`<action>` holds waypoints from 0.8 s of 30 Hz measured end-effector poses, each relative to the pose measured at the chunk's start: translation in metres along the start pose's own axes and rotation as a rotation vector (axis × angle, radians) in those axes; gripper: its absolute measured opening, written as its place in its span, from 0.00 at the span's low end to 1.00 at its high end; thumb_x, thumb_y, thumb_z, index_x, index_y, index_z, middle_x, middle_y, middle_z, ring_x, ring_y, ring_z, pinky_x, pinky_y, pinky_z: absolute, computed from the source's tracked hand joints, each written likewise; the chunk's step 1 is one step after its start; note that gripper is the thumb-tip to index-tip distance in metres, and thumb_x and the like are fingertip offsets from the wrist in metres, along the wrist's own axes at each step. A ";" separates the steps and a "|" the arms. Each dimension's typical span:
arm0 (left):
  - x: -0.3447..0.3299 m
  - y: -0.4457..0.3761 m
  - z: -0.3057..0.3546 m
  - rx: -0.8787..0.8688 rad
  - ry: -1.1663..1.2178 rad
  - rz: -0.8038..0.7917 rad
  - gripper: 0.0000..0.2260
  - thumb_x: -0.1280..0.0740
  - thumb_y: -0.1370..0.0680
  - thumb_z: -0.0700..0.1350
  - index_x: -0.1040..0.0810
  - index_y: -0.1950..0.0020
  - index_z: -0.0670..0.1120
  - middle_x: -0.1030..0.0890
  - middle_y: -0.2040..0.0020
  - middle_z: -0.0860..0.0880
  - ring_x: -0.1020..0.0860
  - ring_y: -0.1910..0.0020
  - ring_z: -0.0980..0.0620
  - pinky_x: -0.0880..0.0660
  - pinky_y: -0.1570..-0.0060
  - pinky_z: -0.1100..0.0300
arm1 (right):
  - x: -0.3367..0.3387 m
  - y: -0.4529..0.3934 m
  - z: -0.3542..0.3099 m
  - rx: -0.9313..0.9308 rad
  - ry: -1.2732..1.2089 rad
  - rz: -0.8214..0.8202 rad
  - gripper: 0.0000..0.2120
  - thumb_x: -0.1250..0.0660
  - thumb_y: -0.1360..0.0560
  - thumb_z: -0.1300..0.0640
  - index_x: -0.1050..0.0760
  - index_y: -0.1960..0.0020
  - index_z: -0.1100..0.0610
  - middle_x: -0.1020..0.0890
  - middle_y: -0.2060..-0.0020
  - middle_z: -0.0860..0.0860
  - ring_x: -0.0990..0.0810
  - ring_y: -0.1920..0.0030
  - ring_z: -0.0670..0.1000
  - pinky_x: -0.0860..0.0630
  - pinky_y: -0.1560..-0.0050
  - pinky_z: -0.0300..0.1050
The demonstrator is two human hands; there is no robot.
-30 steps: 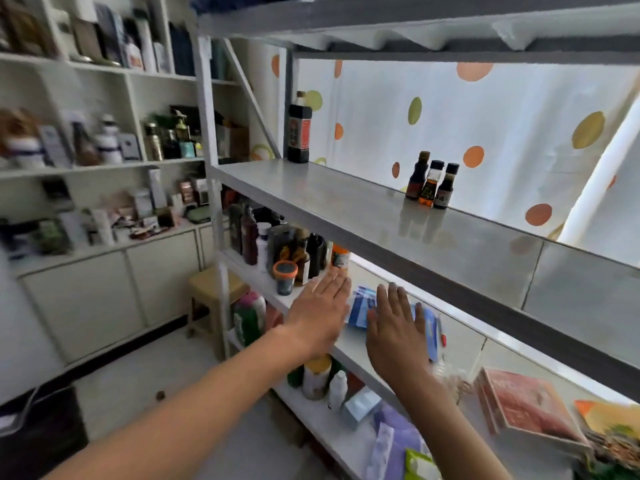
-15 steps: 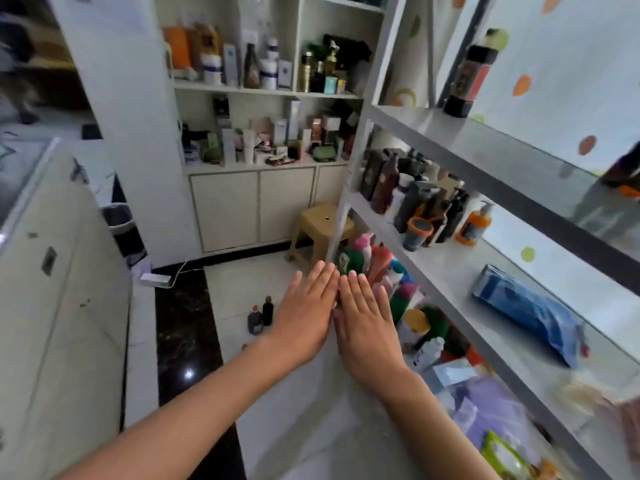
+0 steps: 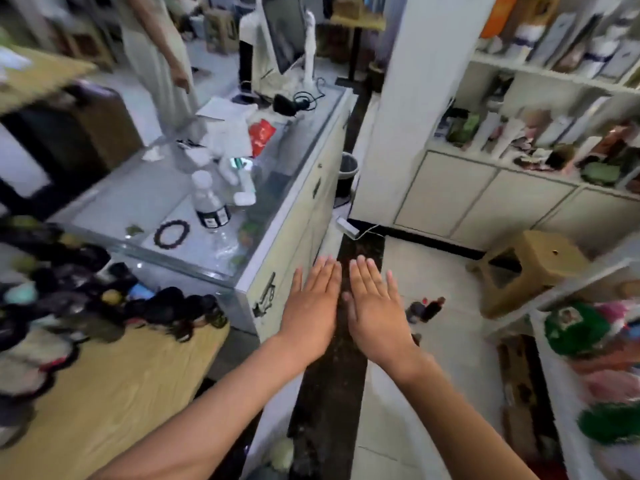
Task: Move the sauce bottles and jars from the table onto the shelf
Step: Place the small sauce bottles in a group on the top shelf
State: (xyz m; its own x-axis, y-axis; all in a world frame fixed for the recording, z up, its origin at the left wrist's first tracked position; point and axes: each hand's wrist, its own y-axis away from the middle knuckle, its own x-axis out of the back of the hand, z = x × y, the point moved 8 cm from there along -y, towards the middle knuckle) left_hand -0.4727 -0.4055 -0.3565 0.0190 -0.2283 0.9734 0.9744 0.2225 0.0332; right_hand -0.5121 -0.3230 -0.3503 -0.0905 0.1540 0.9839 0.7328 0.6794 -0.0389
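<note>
Glass counter (image 3: 166, 202) holds a water bottle (image 3: 209, 202); left hand (image 3: 311, 306), right hand (image 3: 375, 304) flat, fingers together.

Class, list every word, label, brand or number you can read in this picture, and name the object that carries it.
No text is legible.
Clear bottle on the glass counter: dark label, print too blurred to read.
Red packet: markings blurred.
Green bag on the shelf: picture patch, no readable words.
Boxes on the white shelves: too small and blurred.

Open floor aisle (image 3: 433, 341) between glass counter (image 3: 294, 216) and stool (image 3: 533, 268).
</note>
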 end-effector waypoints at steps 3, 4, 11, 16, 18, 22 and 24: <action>0.005 0.029 -0.072 0.165 0.005 0.040 0.29 0.48 0.18 0.40 0.60 0.21 0.45 0.60 0.20 0.48 0.62 0.22 0.50 0.61 0.24 0.48 | -0.027 -0.022 -0.066 0.151 -0.019 -0.066 0.31 0.65 0.21 0.47 0.55 0.20 0.57 0.51 0.20 0.52 0.60 0.22 0.48 0.64 0.23 0.49; 0.006 0.039 -0.090 0.210 0.008 0.047 0.29 0.48 0.18 0.41 0.60 0.21 0.45 0.59 0.20 0.48 0.62 0.22 0.50 0.61 0.24 0.48 | -0.034 -0.026 -0.085 0.197 -0.024 -0.091 0.31 0.64 0.20 0.47 0.55 0.20 0.57 0.51 0.20 0.52 0.59 0.21 0.49 0.65 0.24 0.48; 0.000 0.117 -0.195 0.500 0.042 0.080 0.30 0.47 0.19 0.40 0.58 0.20 0.44 0.59 0.20 0.48 0.62 0.22 0.52 0.61 0.24 0.49 | -0.079 -0.037 -0.207 0.500 -0.092 -0.231 0.27 0.52 0.15 0.53 0.55 0.20 0.57 0.52 0.20 0.52 0.58 0.21 0.49 0.65 0.25 0.44; -0.024 0.145 -0.248 0.630 0.268 0.158 0.26 0.47 0.17 0.39 0.52 0.20 0.47 0.51 0.20 0.49 0.51 0.21 0.52 0.48 0.24 0.55 | -0.127 -0.053 -0.245 0.444 -0.256 -0.413 0.27 0.49 0.16 0.51 0.51 0.20 0.57 0.46 0.21 0.54 0.49 0.21 0.53 0.52 0.23 0.47; -0.029 0.148 -0.265 0.659 0.358 0.175 0.26 0.45 0.17 0.39 0.48 0.20 0.48 0.47 0.20 0.51 0.43 0.23 0.51 0.38 0.28 0.56 | -0.154 -0.066 -0.248 0.311 -0.381 -0.514 0.29 0.43 0.17 0.51 0.48 0.20 0.57 0.40 0.23 0.55 0.39 0.24 0.55 0.40 0.26 0.48; -0.048 0.144 -0.296 0.669 0.462 0.217 0.25 0.41 0.20 0.38 0.40 0.23 0.48 0.40 0.23 0.51 0.33 0.29 0.49 0.32 0.33 0.54 | -0.192 -0.089 -0.244 0.145 -0.310 -0.503 0.24 0.36 0.23 0.55 0.37 0.29 0.54 0.28 0.33 0.56 0.24 0.39 0.59 0.24 0.43 0.54; -0.059 0.140 -0.311 0.681 0.508 0.235 0.26 0.39 0.21 0.38 0.39 0.23 0.47 0.37 0.25 0.49 0.29 0.33 0.46 0.30 0.36 0.52 | -0.203 -0.097 -0.242 0.114 -0.259 -0.483 0.25 0.35 0.25 0.57 0.37 0.30 0.53 0.27 0.35 0.56 0.22 0.44 0.59 0.22 0.48 0.54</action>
State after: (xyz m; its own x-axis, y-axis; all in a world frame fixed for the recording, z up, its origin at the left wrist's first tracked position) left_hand -0.2672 -0.6560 -0.4799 0.4570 -0.4634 0.7592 0.5906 0.7964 0.1306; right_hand -0.4020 -0.5937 -0.5041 -0.5713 -0.0326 0.8201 0.4908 0.7873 0.3731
